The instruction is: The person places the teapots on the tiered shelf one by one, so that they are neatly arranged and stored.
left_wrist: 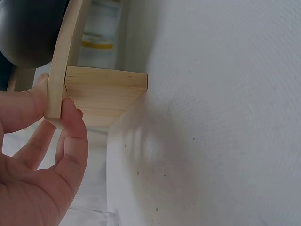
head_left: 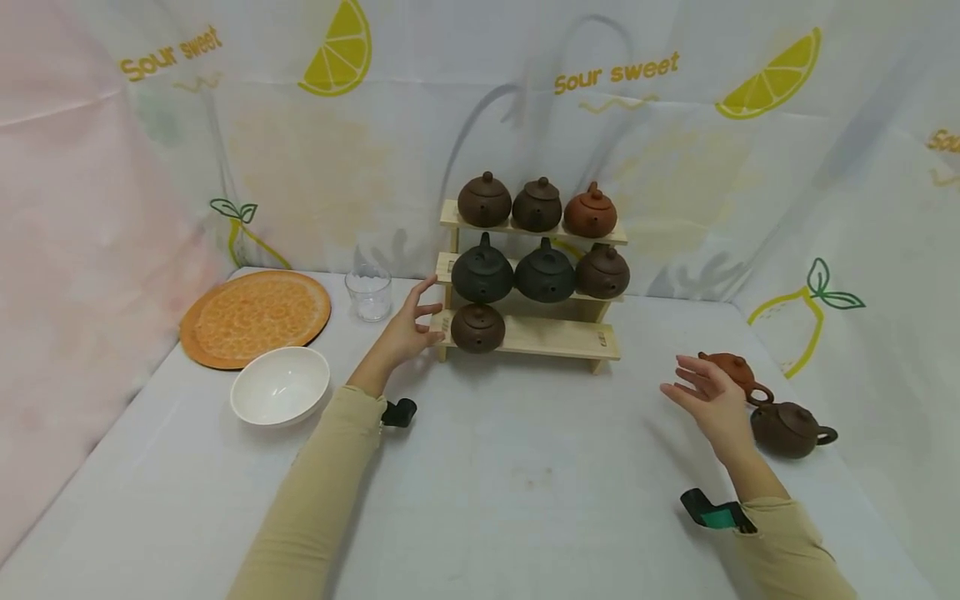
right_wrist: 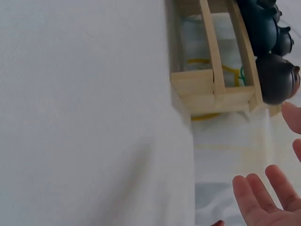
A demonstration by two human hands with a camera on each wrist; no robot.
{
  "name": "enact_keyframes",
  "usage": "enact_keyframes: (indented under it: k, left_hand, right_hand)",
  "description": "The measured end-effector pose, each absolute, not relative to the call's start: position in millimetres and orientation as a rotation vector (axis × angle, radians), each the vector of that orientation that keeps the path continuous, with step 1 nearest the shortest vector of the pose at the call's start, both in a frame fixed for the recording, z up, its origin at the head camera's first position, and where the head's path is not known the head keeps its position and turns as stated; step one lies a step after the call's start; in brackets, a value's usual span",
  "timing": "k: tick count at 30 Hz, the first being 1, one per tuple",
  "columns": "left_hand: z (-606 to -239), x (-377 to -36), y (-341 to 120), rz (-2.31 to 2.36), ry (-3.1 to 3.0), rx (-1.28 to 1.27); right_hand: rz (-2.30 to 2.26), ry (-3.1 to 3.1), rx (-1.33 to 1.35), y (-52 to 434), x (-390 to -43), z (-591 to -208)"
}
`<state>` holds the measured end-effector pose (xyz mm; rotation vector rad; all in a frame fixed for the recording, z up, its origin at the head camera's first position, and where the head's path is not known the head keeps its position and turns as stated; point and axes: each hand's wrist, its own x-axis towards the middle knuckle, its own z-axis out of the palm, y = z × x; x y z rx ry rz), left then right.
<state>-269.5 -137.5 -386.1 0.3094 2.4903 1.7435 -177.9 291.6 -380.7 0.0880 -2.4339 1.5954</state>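
Observation:
A three-tier wooden rack (head_left: pixel 555 333) stands at the back middle of the table. My left hand (head_left: pixel 405 333) pinches the left end of its bottom board (left_wrist: pixel 59 70) between thumb and fingers. Close beside those fingers, a small brown teapot (head_left: pixel 477 329) sits on that board. The middle tier bears two black teapots (head_left: pixel 483 273) and a brown one (head_left: pixel 602 272); three more teapots (head_left: pixel 537 205) line the top. My right hand (head_left: pixel 708 404) hangs over the table with relaxed fingers, holding nothing. Nearest it are a reddish teapot (head_left: pixel 733 368) and a dark brown teapot (head_left: pixel 787 431).
To the left lie a round orange pizza-patterned mat (head_left: pixel 255 317) and a white bowl (head_left: pixel 281 385) overlapping its front edge in view. A clear glass (head_left: pixel 369 293) stands between mat and rack. Behind the table hangs a lemon-printed cloth (head_left: pixel 420 142).

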Motion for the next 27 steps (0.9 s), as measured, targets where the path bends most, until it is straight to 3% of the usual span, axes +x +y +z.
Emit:
enact_keyframes:
  k: [4,13,19,27]
  left_hand:
    - [-386,-269,-136,1.745,2.489,0.309]
    - [-386,-270,-136,1.744,2.491,0.293]
    - [-386,-269,-137,1.747,2.503,0.308]
    - [-387,-270,-137,1.748,2.515,0.33]
  right_hand:
    - [1.644,-2.383,-0.014,308,-171,-381]
    - [1.54,-2.352,-0.249,375,-186,-428]
    - [1.687,-2.205,-0.347,389,-178,-428]
    - [1.551,-2.2,-0.548,394,-159,-421]
